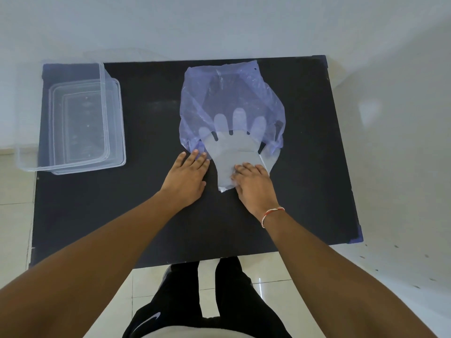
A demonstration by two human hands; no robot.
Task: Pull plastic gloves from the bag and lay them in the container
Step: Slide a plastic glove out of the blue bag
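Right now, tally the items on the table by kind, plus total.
Clear plastic container: 1
Purple plastic bag: 1
Visible stack of plastic gloves, partly out of the bag: 1 (glove count cannot be told)
Total: 3

I see a crumpled translucent purple plastic bag point(231, 103) lying flat, a clear plastic glove stack point(234, 147) half out of its mouth, and an empty clear rectangular plastic container point(73, 118) well left.

Thin, crinkled translucent plastic bag point(231, 93), filmy clear gloves point(234, 152), glossy clear plastic container point(73, 123), seemingly matt black table point(305, 167).
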